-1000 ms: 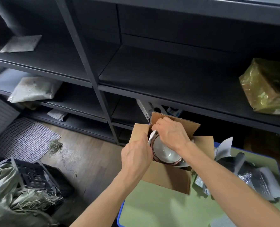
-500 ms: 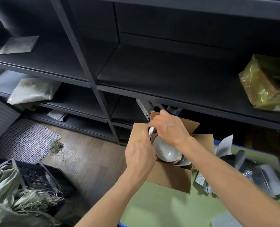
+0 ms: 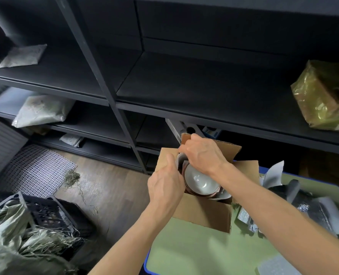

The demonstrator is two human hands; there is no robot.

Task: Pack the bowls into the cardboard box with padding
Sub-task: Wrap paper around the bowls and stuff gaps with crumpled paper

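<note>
An open cardboard box (image 3: 204, 214) stands on the green table (image 3: 194, 249) with its flaps up. Inside it lie stacked bowls (image 3: 199, 180), white within and brown at the rim. Grey-white padding sheet (image 3: 181, 160) lines the box's left inner side and shows again under the bowls on the right. My left hand (image 3: 167, 187) curls over the box's left edge, its fingertips hidden inside by the padding. My right hand (image 3: 202, 153) reaches over the bowls and pinches the top of the padding near the back left corner.
Loose padding sheets and foil wrap (image 3: 303, 207) lie on the table right of the box. Dark metal shelving (image 3: 113, 96) stands close behind, with a plastic-wrapped parcel (image 3: 325, 98) on it. On the floor at the left sit a black crate (image 3: 49, 213) and straw-filled sacks (image 3: 15, 247).
My right hand has shifted up and back toward the rear left corner of the box, drawing the padding along the bowls. The left hand has stayed at the box's left edge.
</note>
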